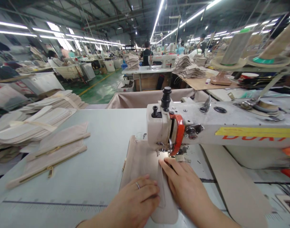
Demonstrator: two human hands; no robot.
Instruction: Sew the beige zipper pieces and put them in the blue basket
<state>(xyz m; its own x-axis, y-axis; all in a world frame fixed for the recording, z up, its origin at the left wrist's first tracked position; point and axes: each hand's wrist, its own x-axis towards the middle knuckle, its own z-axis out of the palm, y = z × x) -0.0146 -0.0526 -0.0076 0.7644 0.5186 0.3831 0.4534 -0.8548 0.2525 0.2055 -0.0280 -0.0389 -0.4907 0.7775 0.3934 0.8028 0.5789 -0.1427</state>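
A beige fabric panel [140, 158] with rounded corners lies under the presser foot of a sewing machine [159, 126], a zipper pull showing at its left edge. My left hand [141, 198], a ring on one finger, rests on the panel with its fingers lightly bent and lying flat. Close to the needle area, my right hand [180, 177] presses the panel's right side with its fingers stretched out. Its fingertips are just in front of the presser foot [162, 152]. A stitched line runs down the panel between my hands.
Two zippered fabric pieces [52, 152] lie on the table's left. Beyond them are bundled stacks of pale panels [35, 123]. A long beige strip [232, 186] lies right of my right hand. Thread cones [237, 47] stand at upper right; co-workers sit farther back.
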